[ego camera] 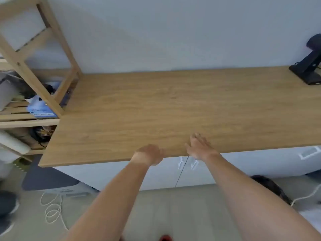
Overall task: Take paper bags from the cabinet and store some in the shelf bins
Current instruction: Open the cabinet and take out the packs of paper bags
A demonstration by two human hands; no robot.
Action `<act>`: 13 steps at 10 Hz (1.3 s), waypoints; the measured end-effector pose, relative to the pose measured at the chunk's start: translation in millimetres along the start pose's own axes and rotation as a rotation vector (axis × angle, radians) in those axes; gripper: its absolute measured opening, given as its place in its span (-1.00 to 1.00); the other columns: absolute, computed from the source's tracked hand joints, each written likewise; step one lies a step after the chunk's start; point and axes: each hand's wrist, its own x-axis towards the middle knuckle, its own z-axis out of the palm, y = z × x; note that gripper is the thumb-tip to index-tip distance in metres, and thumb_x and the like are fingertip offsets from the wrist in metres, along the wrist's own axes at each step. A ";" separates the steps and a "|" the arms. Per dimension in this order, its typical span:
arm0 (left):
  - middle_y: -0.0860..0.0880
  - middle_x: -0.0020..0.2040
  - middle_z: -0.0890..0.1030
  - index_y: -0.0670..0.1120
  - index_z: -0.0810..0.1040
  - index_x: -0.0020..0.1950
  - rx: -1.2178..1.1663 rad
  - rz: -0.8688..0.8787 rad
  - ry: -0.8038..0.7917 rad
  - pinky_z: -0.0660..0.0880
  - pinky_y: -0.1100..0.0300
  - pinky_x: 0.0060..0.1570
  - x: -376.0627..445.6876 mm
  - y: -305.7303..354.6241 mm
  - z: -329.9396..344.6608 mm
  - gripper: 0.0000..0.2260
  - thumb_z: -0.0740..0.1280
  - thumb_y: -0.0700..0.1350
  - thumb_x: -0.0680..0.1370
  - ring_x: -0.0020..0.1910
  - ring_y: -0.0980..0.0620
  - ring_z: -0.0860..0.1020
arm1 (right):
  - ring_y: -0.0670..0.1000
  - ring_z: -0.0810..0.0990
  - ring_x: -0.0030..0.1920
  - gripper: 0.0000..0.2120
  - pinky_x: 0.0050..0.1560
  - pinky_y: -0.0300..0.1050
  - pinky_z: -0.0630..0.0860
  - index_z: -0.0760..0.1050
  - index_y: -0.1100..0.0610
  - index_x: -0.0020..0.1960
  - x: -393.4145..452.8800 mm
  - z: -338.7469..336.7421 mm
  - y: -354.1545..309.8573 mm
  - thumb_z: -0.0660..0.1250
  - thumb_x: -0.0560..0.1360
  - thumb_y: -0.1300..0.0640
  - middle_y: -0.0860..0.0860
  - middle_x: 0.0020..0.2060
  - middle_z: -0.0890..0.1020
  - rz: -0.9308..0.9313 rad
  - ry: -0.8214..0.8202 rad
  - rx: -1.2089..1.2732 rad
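Both arms out over the front edge of the wooden countertop (173, 105). The left hand (149, 154) is loosely curled, holding nothing; the right hand (199, 147) is spread flat on the edge. Beneath that edge the white cabinet doors (173, 173) look closed, handles (187, 163) just under the right hand. No paper bags are visible, presumably inside, so their direction and long axis can't be told. Risk: yanking a door into knees, or bags spilling out.

Black stand (308, 70) at countertop's (173, 105) far right corner; white cable (52, 209) (coiled) on floor.
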 end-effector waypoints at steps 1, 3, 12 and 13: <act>-0.15 0.13 0.55 -0.16 0.50 0.12 0.014 -0.020 -0.007 0.43 0.02 0.11 10.0 5.6 47.8 -0.65 -0.01 0.00 0.66 0.14 -0.18 0.53 | 0.11 -0.20 0.58 -0.37 0.55 0.06 -0.20 -0.14 0.22 0.61 10.3 30.1 14.7 -0.03 0.68 -0.08 0.14 0.60 -0.15 -0.016 0.001 -0.068; -0.16 0.13 0.56 -0.18 0.42 0.20 -0.083 -0.051 0.042 0.36 0.00 0.09 41.5 25.2 115.5 -0.65 0.01 0.04 0.65 0.16 -0.18 0.51 | 0.06 -0.19 0.59 -0.37 0.55 0.07 -0.23 -0.12 0.19 0.62 39.8 54.1 65.1 -0.13 0.67 -0.13 0.10 0.60 -0.11 -0.063 0.268 -0.030; -0.18 0.14 0.48 -0.26 0.41 0.30 -0.482 -0.199 -0.128 0.38 0.08 -0.01 -24.6 47.1 223.6 -0.73 0.11 -0.27 0.62 0.06 -0.17 0.47 | 0.11 -0.11 0.59 -0.36 0.55 0.11 -0.19 -0.07 0.26 0.60 -31.7 118.9 48.9 0.01 0.66 -0.06 0.17 0.59 -0.04 -0.142 0.431 -0.112; -0.23 0.09 0.54 -0.26 0.48 0.25 -0.555 -0.257 -0.100 0.45 0.02 0.13 -82.2 29.2 229.5 -0.65 0.04 -0.06 0.69 -0.01 -0.17 0.47 | 0.11 -0.09 0.59 -0.37 0.55 0.10 -0.15 -0.05 0.26 0.60 -69.8 146.1 39.5 0.01 0.66 -0.05 0.16 0.60 -0.03 -0.086 0.327 -0.093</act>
